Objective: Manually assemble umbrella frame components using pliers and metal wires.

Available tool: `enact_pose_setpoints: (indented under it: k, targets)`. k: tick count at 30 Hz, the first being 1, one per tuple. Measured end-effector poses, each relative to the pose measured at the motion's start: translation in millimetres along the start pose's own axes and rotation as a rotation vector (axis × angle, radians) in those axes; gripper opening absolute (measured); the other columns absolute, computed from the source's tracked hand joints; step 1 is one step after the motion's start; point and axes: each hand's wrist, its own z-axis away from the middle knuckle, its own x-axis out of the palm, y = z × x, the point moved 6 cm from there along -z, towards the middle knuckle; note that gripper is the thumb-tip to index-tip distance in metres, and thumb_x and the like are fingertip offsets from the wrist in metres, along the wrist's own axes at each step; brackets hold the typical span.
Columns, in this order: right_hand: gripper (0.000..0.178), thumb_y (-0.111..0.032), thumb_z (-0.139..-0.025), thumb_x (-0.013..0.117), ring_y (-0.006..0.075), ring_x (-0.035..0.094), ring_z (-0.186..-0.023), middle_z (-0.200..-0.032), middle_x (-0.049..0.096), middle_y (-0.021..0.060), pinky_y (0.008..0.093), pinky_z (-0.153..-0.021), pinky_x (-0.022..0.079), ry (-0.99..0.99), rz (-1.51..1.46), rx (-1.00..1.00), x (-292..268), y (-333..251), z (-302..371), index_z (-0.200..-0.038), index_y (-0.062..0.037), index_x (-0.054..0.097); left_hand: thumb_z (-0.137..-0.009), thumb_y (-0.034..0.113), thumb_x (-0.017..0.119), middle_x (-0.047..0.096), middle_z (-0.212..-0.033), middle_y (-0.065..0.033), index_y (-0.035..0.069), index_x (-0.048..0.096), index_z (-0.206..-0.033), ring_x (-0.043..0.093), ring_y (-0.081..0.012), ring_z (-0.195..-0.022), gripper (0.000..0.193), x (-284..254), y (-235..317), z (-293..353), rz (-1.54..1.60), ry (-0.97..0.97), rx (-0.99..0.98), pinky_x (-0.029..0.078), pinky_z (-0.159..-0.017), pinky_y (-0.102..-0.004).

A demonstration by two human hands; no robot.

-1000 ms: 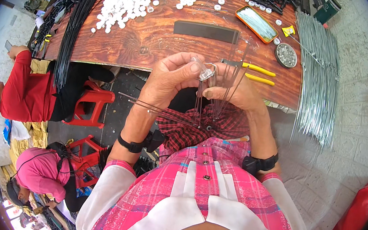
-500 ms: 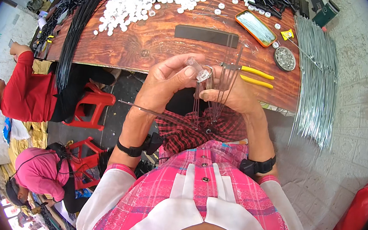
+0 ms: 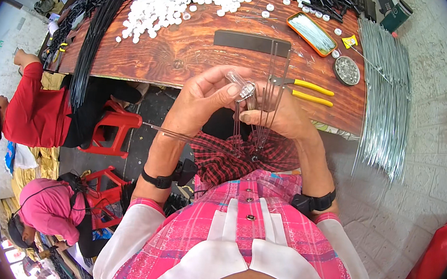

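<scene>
Pinched in my left hand is a clear plastic tube with a collar at its lower end, shaped like an umbrella runner. Thin dark metal ribs hang from the collar and fan out over my lap. My right hand is closed around several of these ribs beside the collar, the thumb laid across them. A few ribs stick up past its fingers, and others reach left across my left forearm. Its fingertips are partly hidden behind the ribs, so the exact joint being touched cannot be made out.
Yellow-handled pliers lie on the wooden table beyond my right hand. Near them are a dark flat bar, a tray of pins and a round tin. White caps are heaped behind; metal rods overhang the right edge.
The clear tube has tilted slightly in my left hand. The upright ribs by my right hand have shifted a little to the left and stand straighter.
</scene>
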Motion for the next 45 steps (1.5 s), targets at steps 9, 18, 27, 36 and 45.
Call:
enact_pose_setpoints:
  k: [9, 18, 27, 36, 45]
  targets:
    - [0.026, -0.005, -0.079, 0.073, 0.0059, 0.059, -0.08, -0.089, 0.063, -0.0006, 0.0228, -0.075, 0.049, 0.036, 0.037, 0.04, 0, 1, -2, -0.1, -0.002, 0.059, -0.088, 0.015, 0.065, 0.064, -0.101, -0.0058, 0.001, 0.055, -0.122, 0.061, -0.0121, -0.087, 0.038, -1, 9, 0, -0.078, 0.008, 0.044, 0.05, -0.076, -0.0265]
    - [0.022, -0.006, -0.08, 0.072, 0.0053, 0.058, -0.08, -0.088, 0.063, -0.0015, 0.0221, -0.074, 0.049, 0.013, 0.006, 0.034, 5, 2, -7, -0.098, -0.0025, 0.059, -0.091, 0.024, 0.063, 0.063, -0.101, -0.0031, 0.006, 0.049, -0.133, 0.059, -0.0109, -0.094, 0.048, -9, 2, 1, -0.01, 0.024, 0.043, 0.05, -0.081, -0.0271]
    - [0.021, -0.006, -0.079, 0.073, 0.0046, 0.055, -0.075, -0.082, 0.059, -0.0035, 0.022, -0.069, 0.047, 0.031, 0.094, 0.056, 5, 4, -9, -0.094, -0.0037, 0.058, -0.089, 0.015, 0.064, 0.062, -0.107, -0.0055, 0.004, 0.04, -0.14, 0.06, -0.0118, -0.093, 0.057, -11, 2, 4, 0.021, 0.005, 0.037, 0.051, -0.081, -0.0273]
    - [0.023, -0.005, -0.078, 0.073, 0.0046, 0.055, -0.075, -0.084, 0.06, -0.0037, 0.0215, -0.069, 0.047, 0.021, -0.013, 0.099, 9, 5, -12, -0.095, -0.0027, 0.058, -0.086, 0.014, 0.068, 0.065, -0.105, -0.0077, 0.005, 0.056, -0.116, 0.064, -0.0142, -0.092, 0.034, -30, -12, 4, 0.111, 0.103, 0.013, 0.055, -0.075, -0.0284]
    - [0.02, -0.008, -0.078, 0.074, 0.0035, 0.052, -0.073, -0.08, 0.058, -0.0049, 0.0208, -0.066, 0.045, 0.059, 0.04, 0.079, 7, 5, -11, -0.091, -0.0036, 0.059, -0.086, 0.011, 0.066, 0.064, -0.103, -0.0087, 0.0, 0.055, -0.12, 0.065, -0.0169, -0.088, 0.037, -27, -10, 7, 0.137, 0.115, -0.008, 0.055, -0.076, -0.0297]
